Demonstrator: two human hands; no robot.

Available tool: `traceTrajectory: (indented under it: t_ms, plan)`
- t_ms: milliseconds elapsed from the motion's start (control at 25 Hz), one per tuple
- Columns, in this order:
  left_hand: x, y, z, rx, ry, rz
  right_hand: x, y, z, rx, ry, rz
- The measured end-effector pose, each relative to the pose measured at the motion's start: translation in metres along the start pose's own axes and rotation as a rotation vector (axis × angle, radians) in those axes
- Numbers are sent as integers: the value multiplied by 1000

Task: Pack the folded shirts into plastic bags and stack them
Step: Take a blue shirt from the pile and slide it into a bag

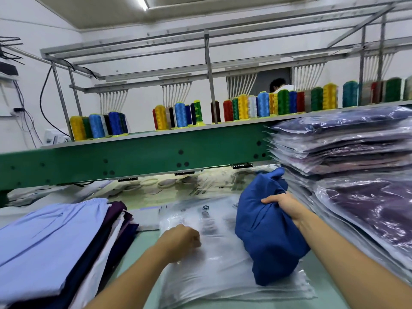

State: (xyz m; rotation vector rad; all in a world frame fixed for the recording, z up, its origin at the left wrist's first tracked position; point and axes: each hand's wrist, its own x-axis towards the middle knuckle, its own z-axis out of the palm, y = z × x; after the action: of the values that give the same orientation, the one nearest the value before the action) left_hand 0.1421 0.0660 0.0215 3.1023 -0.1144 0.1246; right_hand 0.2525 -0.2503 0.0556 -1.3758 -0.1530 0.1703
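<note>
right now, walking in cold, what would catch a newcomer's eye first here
The bright blue shirt, bunched and gripped by the right hand at centre right, above the clear plastic bag that the left hand pinches on the table. Next, the tall stack of bagged purple shirts on the right, and the row of coloured thread cones along the green machine's shelf behind.

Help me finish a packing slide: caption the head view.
Right hand grips a blue shirt over a clear plastic bag that the left hand pinches, beside a stack of bagged shirts.
</note>
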Motion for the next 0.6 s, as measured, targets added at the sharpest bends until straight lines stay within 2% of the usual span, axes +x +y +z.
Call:
traceTrajectory:
  t_ms: [120,280,440,560,600]
  plan:
    - [2,-8,-5,-72,80,-35,5,0,-1,-2,-26,2]
    - [6,-13,-10,-144,104,5,13,1,-1,-14,-74,32]
    - [8,-21,-13,1,183,105,17,3,-2,-59,-65,40]
    - [8,-27,-14,268,111,284,16,-16,6,-137,-26,-16]
    - [11,-28,-14,320,77,293,15,-28,12,-174,-19,-72]
